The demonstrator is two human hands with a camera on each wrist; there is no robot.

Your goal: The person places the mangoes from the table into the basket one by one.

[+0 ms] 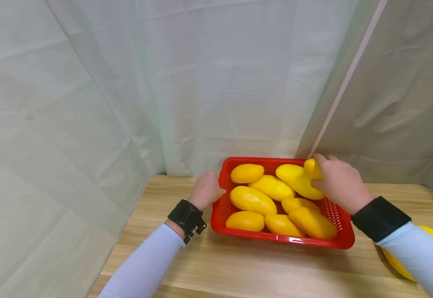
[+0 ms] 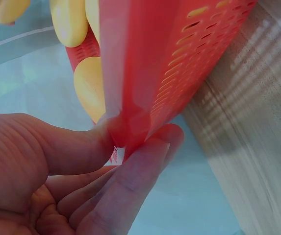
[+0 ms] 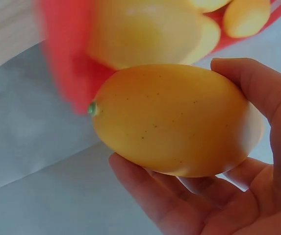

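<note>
**Basket steadied, mango cupped at far corner**

Left hand (image 1: 206, 189) pinching the rim of the red basket (image 1: 345, 238) at its left end, thumb (image 2: 57, 144) inside and fingers outside, seemingly to hold it steady. Right hand (image 1: 337, 182) curled round a yellow mango (image 3: 174, 120) at the far right corner, just above the rim. Nine or so mangoes (image 1: 253, 200) piled inside, crowding the space. On the wooden table (image 1: 239, 269), another yellow fruit (image 1: 399, 260) half hidden behind the right sleeve. Pale curtains (image 1: 90, 103) close behind.

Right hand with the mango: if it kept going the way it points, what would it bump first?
Probably the back corner of the red basket; the right hand holds its mango just there. Depth is unclear.
</note>
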